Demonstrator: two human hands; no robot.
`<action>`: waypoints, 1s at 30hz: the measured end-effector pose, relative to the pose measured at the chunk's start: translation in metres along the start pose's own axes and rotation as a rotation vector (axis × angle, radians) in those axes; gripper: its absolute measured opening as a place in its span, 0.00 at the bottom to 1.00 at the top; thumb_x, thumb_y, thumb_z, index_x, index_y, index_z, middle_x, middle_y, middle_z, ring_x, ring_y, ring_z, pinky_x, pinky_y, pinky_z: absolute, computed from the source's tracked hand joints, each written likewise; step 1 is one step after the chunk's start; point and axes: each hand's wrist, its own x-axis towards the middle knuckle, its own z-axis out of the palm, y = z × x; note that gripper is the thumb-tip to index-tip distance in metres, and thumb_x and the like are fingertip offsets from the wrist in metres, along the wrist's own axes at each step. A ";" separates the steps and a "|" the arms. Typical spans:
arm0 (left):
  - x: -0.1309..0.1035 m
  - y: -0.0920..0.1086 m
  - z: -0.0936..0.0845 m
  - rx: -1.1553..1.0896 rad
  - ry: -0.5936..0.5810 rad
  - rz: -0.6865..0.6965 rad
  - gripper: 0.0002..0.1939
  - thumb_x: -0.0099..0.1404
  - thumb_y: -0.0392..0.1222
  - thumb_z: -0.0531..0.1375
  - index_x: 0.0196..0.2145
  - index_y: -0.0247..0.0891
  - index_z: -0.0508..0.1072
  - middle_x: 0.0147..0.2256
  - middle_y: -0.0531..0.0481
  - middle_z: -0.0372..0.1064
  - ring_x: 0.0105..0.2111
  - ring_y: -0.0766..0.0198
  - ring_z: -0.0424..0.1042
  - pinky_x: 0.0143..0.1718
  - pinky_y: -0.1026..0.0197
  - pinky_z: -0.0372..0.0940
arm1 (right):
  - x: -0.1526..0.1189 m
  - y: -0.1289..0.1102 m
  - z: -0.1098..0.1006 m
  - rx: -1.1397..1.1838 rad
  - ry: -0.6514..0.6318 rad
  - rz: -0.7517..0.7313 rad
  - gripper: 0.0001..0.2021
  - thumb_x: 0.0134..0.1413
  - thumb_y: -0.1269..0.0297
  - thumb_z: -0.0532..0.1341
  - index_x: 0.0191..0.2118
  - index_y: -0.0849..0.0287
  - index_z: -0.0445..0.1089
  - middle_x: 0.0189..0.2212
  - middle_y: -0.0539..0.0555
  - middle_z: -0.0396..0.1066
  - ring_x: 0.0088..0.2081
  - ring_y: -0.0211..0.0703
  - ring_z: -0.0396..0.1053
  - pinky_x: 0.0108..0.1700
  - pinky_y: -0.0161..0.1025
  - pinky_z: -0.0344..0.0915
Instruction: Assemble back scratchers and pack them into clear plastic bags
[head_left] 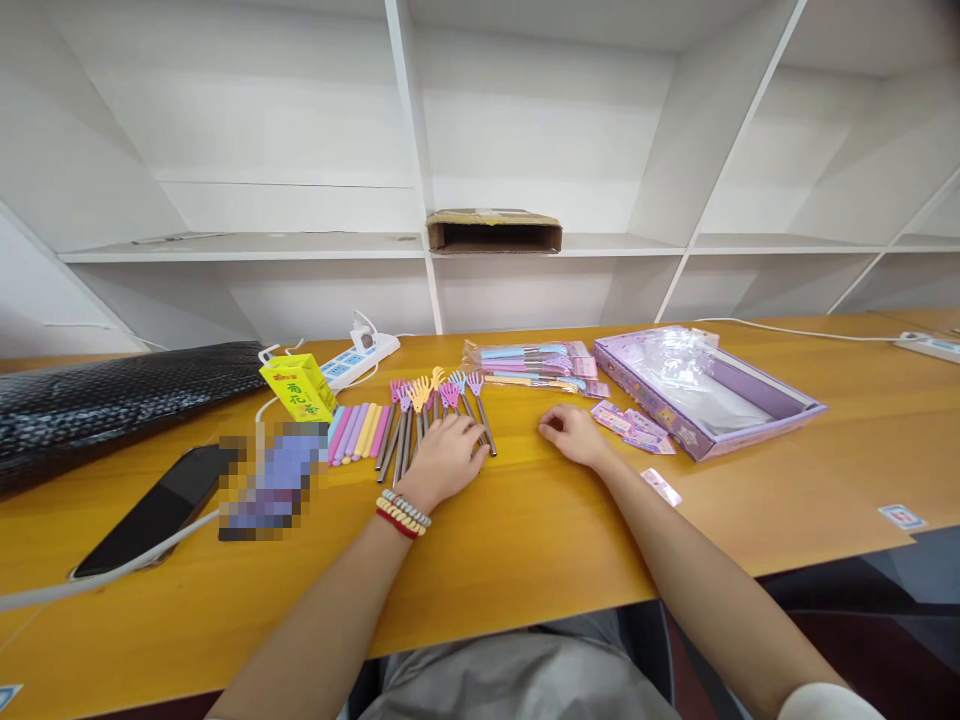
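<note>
My left hand (448, 458) rests over the metal rods of several small claw-headed sticks (420, 398) in pink, yellow, purple and blue; its fingers are spread a little over the rods. To their left lies a row of pastel tubes (360, 432). My right hand (571, 434) lies on the wooden table (525, 560) with its fingers curled and nothing visible in them. Just right of it are several pink and purple cards (634, 425). Behind the hands sit clear packs (536, 362) holding more pastel sticks.
A purple tray-like box (694, 435) with clear plastic stands at the right. At the left are a yellow drink carton (298, 388), a power strip (364, 362), a black phone (161, 510), a white cable and a black wrapped bundle (127, 400). Shelves hold a cardboard box (493, 217).
</note>
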 end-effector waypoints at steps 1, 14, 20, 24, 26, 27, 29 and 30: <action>0.000 0.006 0.001 -0.009 -0.014 0.031 0.17 0.64 0.46 0.48 0.45 0.38 0.70 0.43 0.41 0.68 0.46 0.53 0.64 0.47 0.51 0.57 | 0.000 0.000 0.000 -0.005 -0.003 -0.002 0.07 0.49 0.65 0.57 0.32 0.60 0.71 0.32 0.54 0.72 0.36 0.42 0.67 0.41 0.37 0.60; -0.002 -0.003 0.003 -0.047 -0.060 0.023 0.19 0.65 0.50 0.46 0.42 0.38 0.71 0.42 0.42 0.69 0.44 0.53 0.66 0.47 0.51 0.57 | 0.003 0.002 0.000 -0.005 -0.021 -0.012 0.06 0.49 0.67 0.58 0.31 0.60 0.71 0.32 0.55 0.71 0.36 0.42 0.66 0.41 0.38 0.60; 0.001 -0.009 0.004 0.041 -0.042 -0.056 0.16 0.65 0.41 0.46 0.40 0.37 0.71 0.37 0.42 0.70 0.41 0.54 0.67 0.43 0.53 0.60 | 0.002 0.002 -0.001 -0.013 -0.027 -0.019 0.06 0.48 0.67 0.58 0.31 0.60 0.71 0.32 0.54 0.70 0.35 0.41 0.66 0.41 0.38 0.60; 0.004 -0.010 0.005 0.104 -0.028 -0.165 0.14 0.62 0.39 0.48 0.37 0.35 0.71 0.37 0.40 0.69 0.41 0.53 0.68 0.44 0.53 0.61 | 0.002 0.002 -0.001 -0.016 -0.026 -0.023 0.06 0.48 0.67 0.58 0.32 0.61 0.72 0.32 0.55 0.70 0.35 0.42 0.66 0.41 0.38 0.60; 0.005 -0.010 0.004 0.132 -0.056 -0.239 0.13 0.61 0.41 0.49 0.36 0.35 0.71 0.37 0.39 0.69 0.40 0.51 0.68 0.42 0.53 0.62 | 0.002 0.002 -0.001 -0.017 -0.026 -0.024 0.06 0.48 0.67 0.58 0.31 0.61 0.72 0.32 0.55 0.70 0.35 0.42 0.65 0.41 0.38 0.59; 0.006 -0.009 0.004 0.145 -0.068 -0.273 0.13 0.61 0.42 0.50 0.36 0.35 0.71 0.36 0.38 0.70 0.40 0.50 0.69 0.40 0.53 0.63 | 0.002 0.002 -0.001 -0.016 -0.026 -0.024 0.06 0.48 0.67 0.58 0.31 0.61 0.72 0.32 0.55 0.70 0.35 0.41 0.65 0.41 0.38 0.59; 0.006 -0.009 0.004 0.168 -0.082 -0.319 0.14 0.61 0.43 0.50 0.37 0.34 0.71 0.35 0.38 0.70 0.39 0.49 0.70 0.39 0.52 0.64 | 0.002 0.003 -0.001 -0.010 -0.026 -0.024 0.06 0.48 0.67 0.59 0.32 0.61 0.72 0.31 0.55 0.70 0.35 0.41 0.65 0.41 0.38 0.59; 0.007 -0.009 0.004 0.177 -0.086 -0.331 0.15 0.61 0.44 0.50 0.37 0.33 0.71 0.34 0.38 0.70 0.39 0.49 0.70 0.39 0.52 0.64 | 0.002 0.003 -0.001 -0.006 -0.025 -0.023 0.06 0.48 0.67 0.59 0.31 0.61 0.72 0.31 0.55 0.70 0.35 0.41 0.65 0.41 0.38 0.59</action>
